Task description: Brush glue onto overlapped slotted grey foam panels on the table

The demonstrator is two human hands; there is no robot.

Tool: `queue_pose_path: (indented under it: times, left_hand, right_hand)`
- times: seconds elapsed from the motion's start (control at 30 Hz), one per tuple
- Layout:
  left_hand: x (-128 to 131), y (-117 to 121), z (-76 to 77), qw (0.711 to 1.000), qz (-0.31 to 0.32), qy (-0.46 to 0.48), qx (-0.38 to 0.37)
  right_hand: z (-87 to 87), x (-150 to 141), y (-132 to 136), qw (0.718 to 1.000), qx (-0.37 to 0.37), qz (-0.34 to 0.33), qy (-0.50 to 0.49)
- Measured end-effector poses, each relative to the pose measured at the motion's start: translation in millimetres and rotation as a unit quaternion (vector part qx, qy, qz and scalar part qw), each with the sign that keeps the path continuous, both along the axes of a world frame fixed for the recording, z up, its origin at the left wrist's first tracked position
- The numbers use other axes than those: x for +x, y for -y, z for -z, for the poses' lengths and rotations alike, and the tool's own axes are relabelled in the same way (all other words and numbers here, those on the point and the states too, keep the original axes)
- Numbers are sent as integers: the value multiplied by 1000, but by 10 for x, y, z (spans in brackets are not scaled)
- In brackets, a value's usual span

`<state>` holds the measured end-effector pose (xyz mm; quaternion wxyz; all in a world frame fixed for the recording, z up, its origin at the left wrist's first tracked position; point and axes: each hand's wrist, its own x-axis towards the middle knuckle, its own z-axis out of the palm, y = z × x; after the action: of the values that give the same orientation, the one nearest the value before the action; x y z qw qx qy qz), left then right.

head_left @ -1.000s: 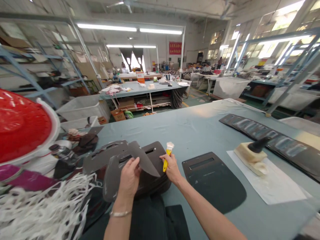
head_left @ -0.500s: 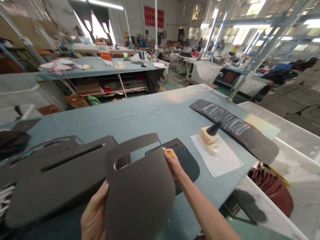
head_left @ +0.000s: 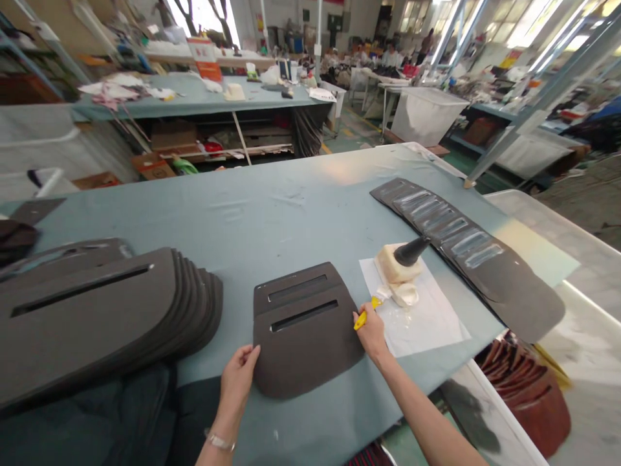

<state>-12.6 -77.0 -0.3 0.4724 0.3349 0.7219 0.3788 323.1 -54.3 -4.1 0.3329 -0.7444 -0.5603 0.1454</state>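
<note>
A dark grey slotted panel (head_left: 305, 349) lies on the table in front of me, overlapping a second slotted panel (head_left: 295, 285) at its far side. My left hand (head_left: 239, 372) pinches the near panel's left edge between thumb and fingers. In my right hand (head_left: 371, 330) is a small yellow-handled brush (head_left: 361, 319), its pale end pointing at a whitish blob. That hand is by the panels' right edge. A cream block-shaped container (head_left: 395, 264) with a black cone-shaped top (head_left: 411, 251) stands on a white sheet (head_left: 431, 323) beyond it.
Left of me is a thick stack of slotted grey panels (head_left: 97, 310). Overlapping panels with shiny strips (head_left: 451, 233) run along the table's right side. Reddish-brown pieces (head_left: 538, 401) sit below the right edge. A metal post (head_left: 514, 129) rises at the far right corner.
The panel I held raised and tilted now lies flat, overlapping the other one. My left hand has moved to its left edge, and the right hand with the brush has moved right, towards the white sheet.
</note>
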Motion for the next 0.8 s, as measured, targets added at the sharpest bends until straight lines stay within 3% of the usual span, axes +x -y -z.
queue_pose_path:
  times: [0.17, 0.57, 0.8]
  left_hand:
    - [48, -86, 113, 997, -8, -75, -18]
    - [84, -86, 54, 983, 16, -183, 2]
    - [78, -122, -1, 972, 19, -234, -25]
  right_hand:
    - [135, 30, -91, 999, -18, 13, 34]
    - [226, -5, -148, 985, -79, 39, 150]
    - [154, -57, -149, 976, -100, 25, 190]
